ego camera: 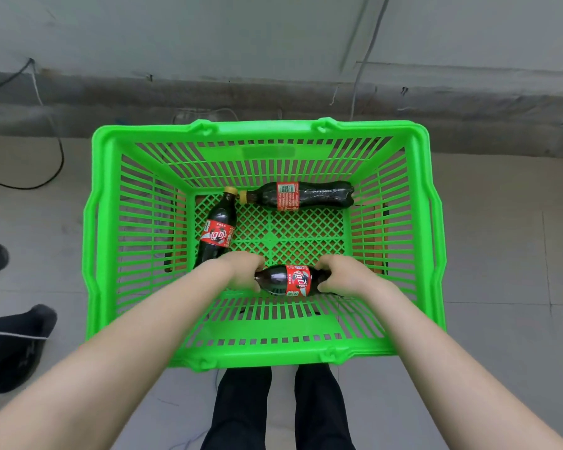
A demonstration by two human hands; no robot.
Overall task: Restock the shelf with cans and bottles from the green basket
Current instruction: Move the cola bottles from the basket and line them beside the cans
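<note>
- Two hands clasp one bottle (290, 280): the left hand (244, 271) curls round its neck end and the right hand (342, 276) round its base, likely to lift it level.
- It lies sideways, low at 6 o'clock in the basket (260, 129), by the near wall.
- Second bottle (216, 233) lies at 9 o'clock, third bottle (303, 196) at 12, both untouched.
- No shelf or cans show.

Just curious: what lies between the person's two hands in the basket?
A cola bottle, lying sideways, gripped by the left hand and right hand; head view.
</note>
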